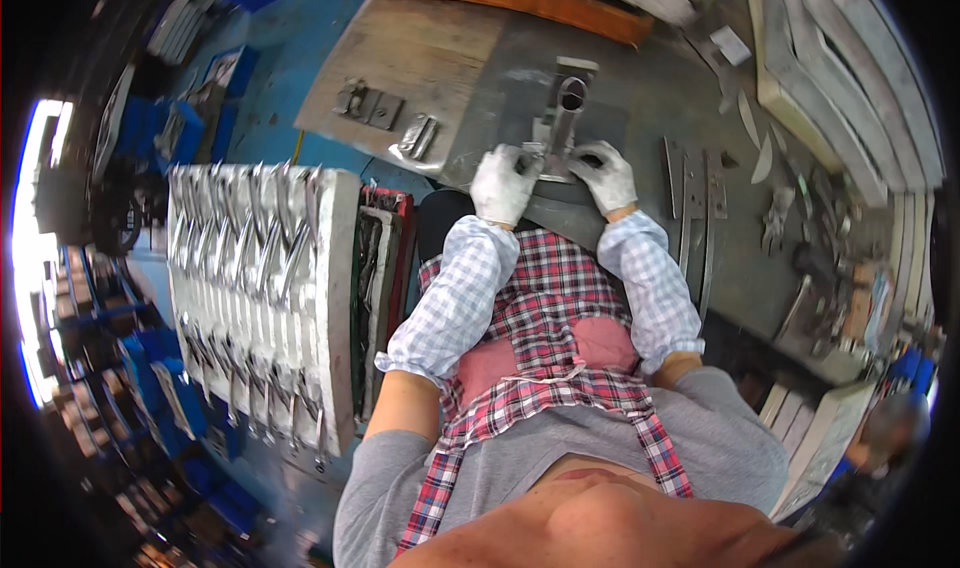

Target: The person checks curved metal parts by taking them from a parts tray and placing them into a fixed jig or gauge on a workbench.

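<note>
Both of my hands wear white gloves and work at a metal fixture (557,164) with an upright round tube (566,118) standing in its middle. My left hand (505,183) is on the fixture's left side, fingers closed at its base. On the other side, my right hand (605,176) has its fingers curled in against the base. Whatever the fingertips pinch is too small or hidden to make out. To the left, on a wooden board (420,48), lie a pair of short metal blocks (418,136) and some flat metal pieces (369,105).
A white rack (340,298) holding rows of shiny metal scissor-like tools stands at my left. Long flat metal bars (685,188), curved blade-like pieces (763,158) and a grey metal part (776,218) lie on the bench at right. An orange beam (510,0) runs along the back.
</note>
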The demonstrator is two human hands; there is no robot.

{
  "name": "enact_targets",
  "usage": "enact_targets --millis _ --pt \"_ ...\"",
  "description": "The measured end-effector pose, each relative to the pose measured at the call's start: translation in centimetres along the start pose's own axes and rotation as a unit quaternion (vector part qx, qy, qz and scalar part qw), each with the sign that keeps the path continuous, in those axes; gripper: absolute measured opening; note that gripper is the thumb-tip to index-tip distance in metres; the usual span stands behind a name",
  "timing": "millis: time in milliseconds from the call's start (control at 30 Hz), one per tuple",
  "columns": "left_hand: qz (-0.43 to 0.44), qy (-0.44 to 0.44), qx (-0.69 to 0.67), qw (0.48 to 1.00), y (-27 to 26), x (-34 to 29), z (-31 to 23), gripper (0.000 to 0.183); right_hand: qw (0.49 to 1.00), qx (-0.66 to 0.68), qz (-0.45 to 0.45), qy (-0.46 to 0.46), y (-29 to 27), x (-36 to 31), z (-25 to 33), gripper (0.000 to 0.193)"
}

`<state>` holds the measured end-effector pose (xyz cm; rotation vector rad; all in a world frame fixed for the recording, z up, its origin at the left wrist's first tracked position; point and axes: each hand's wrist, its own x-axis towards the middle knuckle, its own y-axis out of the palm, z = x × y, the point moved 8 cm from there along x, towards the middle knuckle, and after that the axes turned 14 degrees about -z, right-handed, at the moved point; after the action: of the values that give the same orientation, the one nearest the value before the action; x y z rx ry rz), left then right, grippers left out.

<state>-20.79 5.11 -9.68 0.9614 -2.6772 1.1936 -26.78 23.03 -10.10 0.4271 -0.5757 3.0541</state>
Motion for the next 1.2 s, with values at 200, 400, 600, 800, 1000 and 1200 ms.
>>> enact_targets --millis 200,400,600,800,1000,1200 --pt "-0.046 -0.159 -0.191 0.968 -4.6 -1.1 1.4 0.031 0.997 0.035 0.051 0.051 4.2 -0.8 4.9 0.048" --pt "-0.156 -0.247 -0.304 0.907 -18.6 -8.6 4.9 0.036 0.883 0.021 0.468 -0.005 14.7 -12.3 9.9 0.033" --pt "-0.355 -0.281 0.155 0.878 -53.8 -17.3 19.2 0.065 0.914 -0.141 0.382 -0.003 14.6 -10.0 6.4 0.03" --pt "-0.11 -0.369 0.54 0.749 -64.1 -18.7 34.8 0.023 0.861 -0.085 0.5 0.031 16.5 -13.4 4.4 0.036" --pt "-0.09 -0.344 0.467 0.81 -63.4 -19.1 40.1 0.025 0.781 -0.188 0.594 0.038 15.5 -15.3 -0.3 0.046" --pt "-0.056 -0.265 0.523 0.808 -60.5 -17.4 41.3 0.022 0.762 -0.315 0.566 0.003 14.0 -13.6 -3.8 0.047"
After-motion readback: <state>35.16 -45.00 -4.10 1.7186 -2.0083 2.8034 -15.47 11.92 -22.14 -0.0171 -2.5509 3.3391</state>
